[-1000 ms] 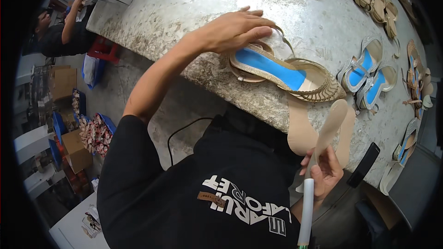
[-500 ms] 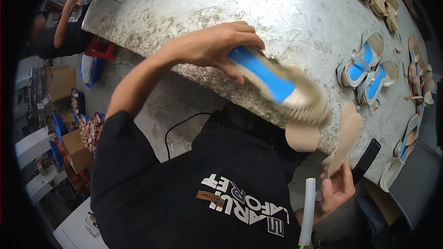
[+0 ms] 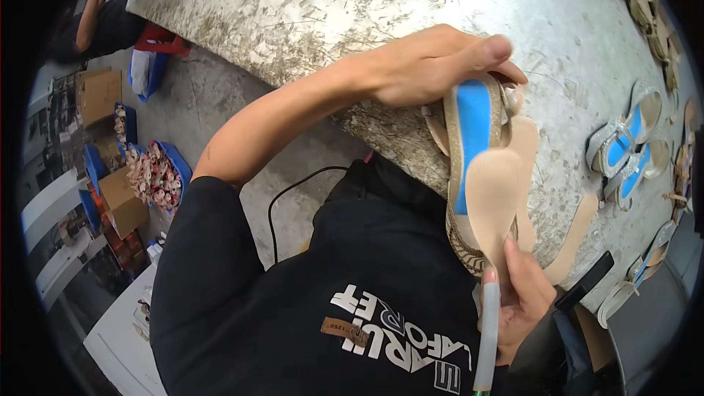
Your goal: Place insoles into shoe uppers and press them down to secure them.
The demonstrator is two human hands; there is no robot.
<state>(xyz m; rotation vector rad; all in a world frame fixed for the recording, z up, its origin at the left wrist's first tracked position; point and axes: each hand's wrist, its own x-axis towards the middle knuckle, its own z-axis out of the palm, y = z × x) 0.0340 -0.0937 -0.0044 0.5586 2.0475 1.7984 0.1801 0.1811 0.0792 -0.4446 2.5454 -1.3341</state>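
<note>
Here, the left hand [image 3: 440, 67] arches over a gold shoe [image 3: 475, 121] at the near edge of the bench [image 3: 323, 11], grip too hidden to tell; the right hand [image 3: 526, 299] pinches a beige insole [image 3: 497, 187], partly covering the shoe.

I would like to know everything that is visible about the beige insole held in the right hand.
The insole is plain beige and smooth-looking, perhaps leather-like. Its broad, rounded end points up the picture; it narrows toward the right hand, which grips it. In view it overlaps the blue-lined shoe; whether they touch is unclear.
</note>
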